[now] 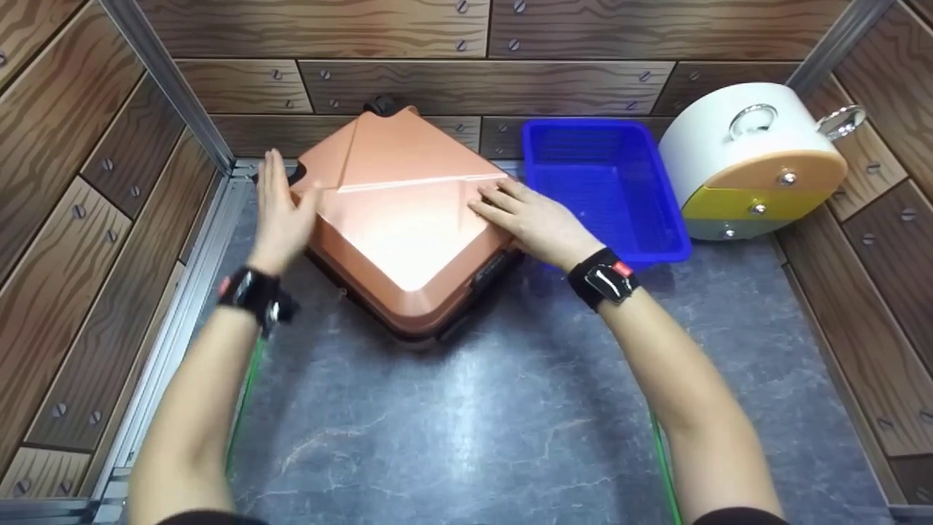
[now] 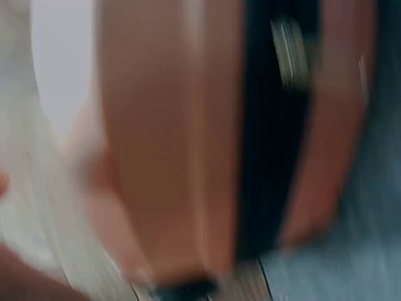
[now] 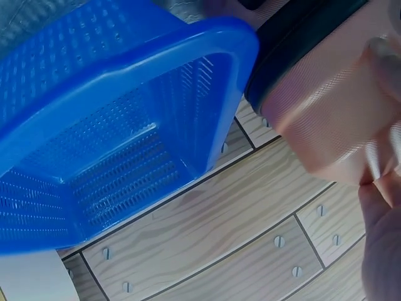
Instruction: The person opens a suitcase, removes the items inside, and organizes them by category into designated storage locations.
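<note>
Head view shows a copper-coloured suitcase (image 1: 397, 211) lying flat on the grey marbled tabletop (image 1: 466, 408), turned so that 1 corner points toward the person and the opposite corner sits close to the wood-patterned back wall (image 1: 408, 80). The right hand (image 1: 528, 219) rests palm-down on the suitcase's upper right edge, fingers straight and spread flat on the shell, gripping nothing. The left hand (image 1: 280, 211) is at the suitcase's left edge, fingers straight and together, blurred; whether it actually touches the shell cannot be told. Both wrists wear black bands.

Just beside the suitcase on the right stands a blue perforated basket (image 1: 660, 211), its near-left corner hidden behind the right hand. Further right, touching or almost touching the basket, is a white drum-shaped unit (image 1: 718, 146) with an orange and yellow front face and metal ring pulls.

Left wrist view is heavily blurred: it shows only the suitcase's copper shell (image 2: 169, 144) with a dark seam band running down it. Right wrist view looks up past the basket's mesh wall (image 3: 106, 132) to the suitcase's rounded corner (image 3: 326, 119), with a fingertip (image 3: 382, 232) lying at the shell's edge.
</note>
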### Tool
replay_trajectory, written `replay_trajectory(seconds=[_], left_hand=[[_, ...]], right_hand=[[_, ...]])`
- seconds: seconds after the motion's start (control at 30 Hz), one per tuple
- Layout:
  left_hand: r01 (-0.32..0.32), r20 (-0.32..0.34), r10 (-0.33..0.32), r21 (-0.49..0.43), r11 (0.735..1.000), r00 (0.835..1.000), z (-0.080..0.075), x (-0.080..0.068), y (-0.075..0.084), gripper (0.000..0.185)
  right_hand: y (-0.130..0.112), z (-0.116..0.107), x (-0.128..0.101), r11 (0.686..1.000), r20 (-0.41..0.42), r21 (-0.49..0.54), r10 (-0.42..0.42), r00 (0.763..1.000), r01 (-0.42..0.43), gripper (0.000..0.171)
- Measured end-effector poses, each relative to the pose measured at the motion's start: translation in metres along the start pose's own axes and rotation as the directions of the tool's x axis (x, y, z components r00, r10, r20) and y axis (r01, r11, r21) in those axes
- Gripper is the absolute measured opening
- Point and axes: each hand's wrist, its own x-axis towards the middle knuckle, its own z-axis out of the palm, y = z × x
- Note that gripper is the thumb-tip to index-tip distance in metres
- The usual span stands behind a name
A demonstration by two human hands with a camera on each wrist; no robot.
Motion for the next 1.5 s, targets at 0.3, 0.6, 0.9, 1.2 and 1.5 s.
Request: replay_trajectory(seconds=[0.3,0.6,0.9,1.2,1.5], left_hand=[[-0.039,0.055,0.028,0.197,0.980,0.998,-0.008,0.033,-0.046,0.071],[-0.070,0.024,0.067,0.232,0.970,0.998,-0.005,0.033,-0.045,0.067],[-0.057,-0.050,0.078,0.325,0.944,0.996,0.002,0.028,-0.038,0.064],[-0.047,-0.116,0.097,0.374,0.926,0.988,0.015,0.007,-0.035,0.066],[-0.156,-0.015,0.176,0.394,0.906,0.984,0.034,-0.022,-0.038,0.078]], right_hand=[[-0.026,0.004,0.011,0.991,0.079,0.062,0.117,0.990,-0.122,0.086],[-0.134,0.026,0.037,0.994,-0.031,0.094,0.066,0.997,-0.063,0.098],[-0.148,0.037,0.037,0.998,-0.104,0.061,0.038,0.994,-0.032,0.088],[-0.096,0.027,0.024,0.994,0.003,0.112,0.015,1.000,-0.016,0.084],[-0.046,0.024,0.004,0.980,0.006,0.197,0.040,0.999,-0.040,0.079]])
